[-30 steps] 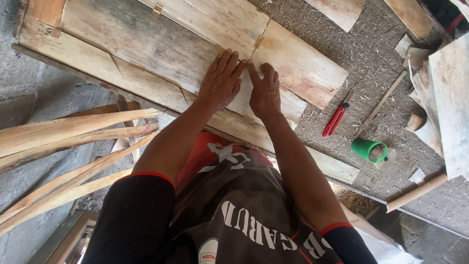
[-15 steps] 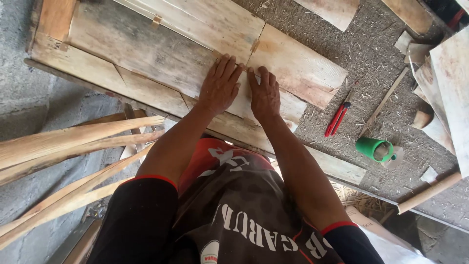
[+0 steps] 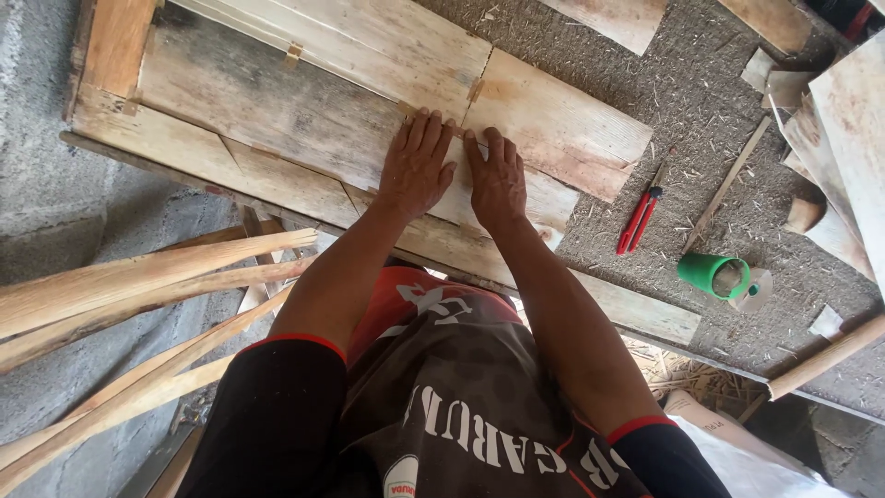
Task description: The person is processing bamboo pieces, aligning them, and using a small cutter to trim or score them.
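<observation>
Head view: wooden panel beneath flat fingers.

Both arms reached straight forward; the left hand and right hand lay flat, palms down, side by side, fingers extended, thumbs nearly touching.

A grey, rough felt-like work surface, strewn with sawdust and straw, is seen filling the upper right. Near its right edge, a red-handled cutter and a green plastic cup are laid. Pale wooden offcuts are stacked at the right edge. At the left, a grey concrete floor is shown under soft daylight, crossed by long pale wooden slats.
</observation>
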